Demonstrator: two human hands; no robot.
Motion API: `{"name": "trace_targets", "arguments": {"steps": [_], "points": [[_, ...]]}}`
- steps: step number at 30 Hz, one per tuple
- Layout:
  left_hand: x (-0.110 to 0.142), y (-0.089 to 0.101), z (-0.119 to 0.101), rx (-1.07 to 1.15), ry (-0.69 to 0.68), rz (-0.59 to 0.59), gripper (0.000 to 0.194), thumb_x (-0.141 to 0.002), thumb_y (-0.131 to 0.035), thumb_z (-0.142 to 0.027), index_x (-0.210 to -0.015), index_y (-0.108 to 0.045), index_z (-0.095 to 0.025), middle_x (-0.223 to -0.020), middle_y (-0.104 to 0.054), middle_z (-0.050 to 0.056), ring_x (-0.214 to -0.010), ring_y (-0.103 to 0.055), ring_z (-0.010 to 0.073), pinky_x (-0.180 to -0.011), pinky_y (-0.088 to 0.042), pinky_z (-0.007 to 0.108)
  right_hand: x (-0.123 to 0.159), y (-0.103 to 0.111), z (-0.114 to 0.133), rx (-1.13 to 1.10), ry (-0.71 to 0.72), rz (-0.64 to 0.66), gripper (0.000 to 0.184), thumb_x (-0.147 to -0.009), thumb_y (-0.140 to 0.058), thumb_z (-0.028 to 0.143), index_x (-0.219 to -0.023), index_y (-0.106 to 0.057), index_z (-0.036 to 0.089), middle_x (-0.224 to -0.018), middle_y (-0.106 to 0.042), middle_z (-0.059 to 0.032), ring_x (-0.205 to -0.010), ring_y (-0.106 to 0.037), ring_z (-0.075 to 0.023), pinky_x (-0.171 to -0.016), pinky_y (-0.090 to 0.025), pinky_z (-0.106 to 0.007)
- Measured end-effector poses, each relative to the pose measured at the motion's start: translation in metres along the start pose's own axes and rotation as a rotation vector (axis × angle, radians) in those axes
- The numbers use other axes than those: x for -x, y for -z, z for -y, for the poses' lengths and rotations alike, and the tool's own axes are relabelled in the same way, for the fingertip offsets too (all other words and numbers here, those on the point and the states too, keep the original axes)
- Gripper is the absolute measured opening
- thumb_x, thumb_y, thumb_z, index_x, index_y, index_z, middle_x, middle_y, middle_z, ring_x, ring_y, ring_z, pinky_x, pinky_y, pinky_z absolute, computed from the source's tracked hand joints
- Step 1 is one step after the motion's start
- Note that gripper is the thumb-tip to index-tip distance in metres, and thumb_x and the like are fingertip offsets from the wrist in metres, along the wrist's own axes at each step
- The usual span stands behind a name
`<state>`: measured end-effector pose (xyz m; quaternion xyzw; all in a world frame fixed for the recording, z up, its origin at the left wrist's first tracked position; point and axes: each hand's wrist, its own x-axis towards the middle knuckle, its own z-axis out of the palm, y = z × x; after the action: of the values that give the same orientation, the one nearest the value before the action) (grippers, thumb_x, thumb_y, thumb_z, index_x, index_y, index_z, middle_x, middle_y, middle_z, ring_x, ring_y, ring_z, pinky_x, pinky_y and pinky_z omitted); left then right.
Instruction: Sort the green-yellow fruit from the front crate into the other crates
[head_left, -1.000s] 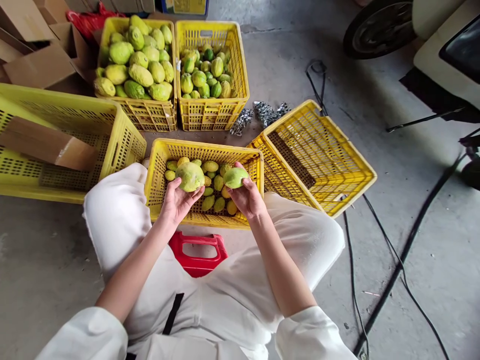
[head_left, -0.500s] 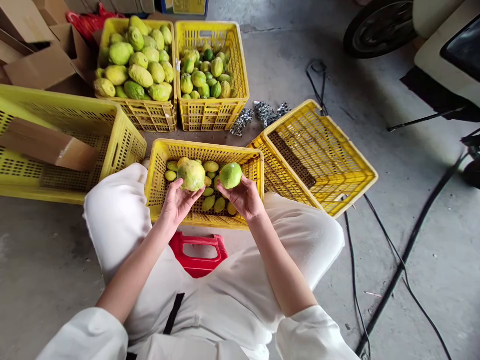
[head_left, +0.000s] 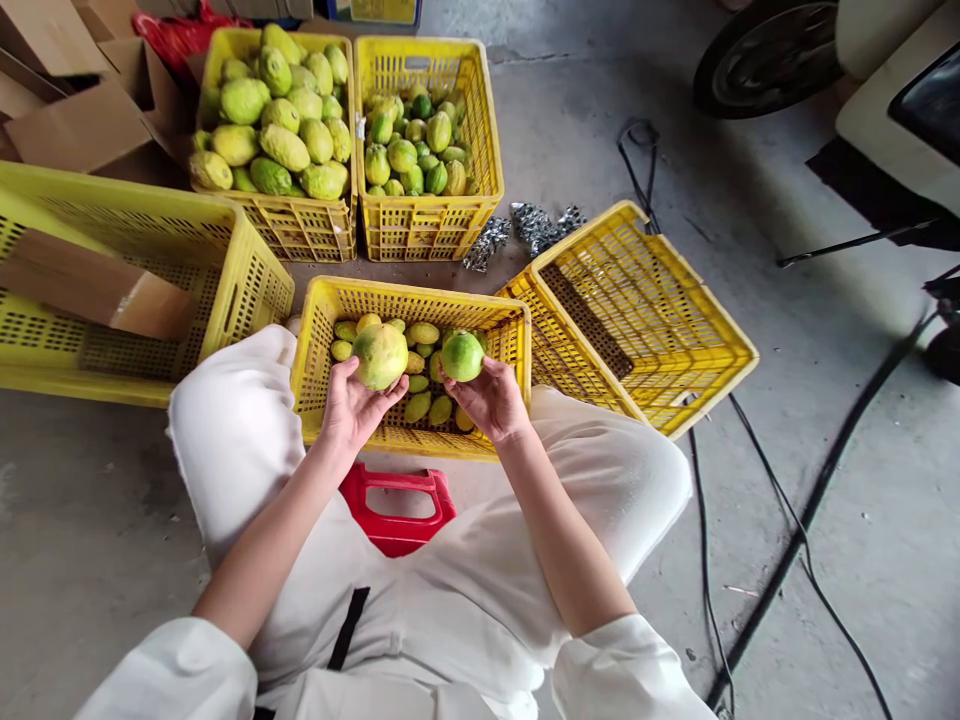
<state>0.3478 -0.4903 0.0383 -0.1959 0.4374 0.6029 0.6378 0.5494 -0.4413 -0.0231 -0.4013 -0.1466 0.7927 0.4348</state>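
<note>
Between my knees stands a yellow plastic crate (head_left: 412, 290) with several small yellow-green fruits, lemon-like in look, on its floor. Over it my left hand (head_left: 352, 408) holds a large yellow-green lemon (head_left: 381, 357) by its underside, with thumb and fingers closed around it. A smaller, greener lemon (head_left: 463, 357) is gripped in my right hand (head_left: 495, 402), fingertips at its lower sides. The two held fruits are apart, at about the same height. Behind them, part of the crate's contents is hidden.
Beyond stand a crate heaped with large fruits (head_left: 281, 150) and a crate of smaller ones (head_left: 420, 215). A crate with cardboard (head_left: 97, 285) is at left, a tilted crate (head_left: 660, 310) at right. Below me is a red stool (head_left: 397, 540). Black cables (head_left: 795, 540) cross the floor.
Both lemons have turned slightly in my fingers, the green one now showing a paler spot towards me. My hands have hardly moved, and the view has shifted a little.
</note>
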Motion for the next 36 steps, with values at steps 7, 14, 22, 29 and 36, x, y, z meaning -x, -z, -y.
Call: {"name": "trace_targets", "arguments": {"steps": [7, 14, 22, 29, 36], "points": [[-0.002, -0.003, 0.001, 0.017, -0.034, -0.016, 0.040, -0.097, -0.075, -0.034, -0.136, -0.068, -0.025, -0.123, -0.082, 0.010, -0.105, -0.080, 0.0243, -0.094, -0.069, 0.035, 0.000, 0.000, 0.001, 0.027, -0.023, 0.043, 0.051, -0.078, -0.097, 0.053, -0.120, -0.078, 0.032, -0.109, -0.086, -0.0003, -0.094, -0.081, -0.0227, -0.090, -0.075, -0.039], [-0.009, 0.003, -0.001, -0.015, -0.087, -0.062, 0.028, -0.096, -0.076, -0.033, -0.123, -0.070, -0.027, -0.117, -0.081, 0.007, -0.109, -0.077, 0.0222, -0.081, -0.064, 0.024, -0.006, 0.015, -0.002, 0.088, 0.050, -0.056, 0.036, -0.081, -0.099, 0.052, -0.104, -0.077, 0.035, -0.108, -0.085, 0.0007, -0.104, -0.079, -0.0249, -0.088, -0.072, -0.037], [-0.001, -0.004, -0.004, 0.021, -0.047, -0.060, 0.025, -0.100, -0.067, -0.029, -0.124, -0.070, -0.024, -0.119, -0.082, 0.010, -0.118, -0.081, 0.0266, -0.092, -0.072, 0.034, -0.006, 0.003, 0.000, 0.062, 0.064, -0.045, 0.045, -0.081, -0.090, 0.042, -0.124, -0.080, 0.034, -0.117, -0.087, 0.0009, -0.112, -0.080, -0.0242, -0.092, -0.072, -0.035], [-0.001, -0.002, -0.004, 0.046, -0.085, -0.012, 0.047, -0.094, -0.075, -0.025, -0.141, -0.068, -0.026, -0.141, -0.083, 0.012, -0.146, -0.075, 0.0338, -0.114, -0.070, 0.044, -0.005, 0.008, 0.003, -0.040, -0.028, -0.071, 0.033, -0.079, -0.094, 0.037, -0.109, -0.080, 0.033, -0.110, -0.090, 0.0028, -0.098, -0.084, -0.0220, -0.085, -0.076, -0.035], [-0.001, 0.000, -0.005, 0.052, -0.030, -0.096, 0.043, -0.098, -0.071, -0.025, -0.141, -0.071, -0.022, -0.128, -0.085, 0.013, -0.124, -0.083, 0.0278, -0.106, -0.071, 0.036, -0.004, -0.002, 0.005, 0.011, -0.295, -0.350, 0.019, -0.096, -0.085, 0.031, -0.110, -0.075, 0.024, -0.099, -0.088, -0.0045, -0.083, -0.085, -0.0187, -0.073, -0.073, -0.024]]}}
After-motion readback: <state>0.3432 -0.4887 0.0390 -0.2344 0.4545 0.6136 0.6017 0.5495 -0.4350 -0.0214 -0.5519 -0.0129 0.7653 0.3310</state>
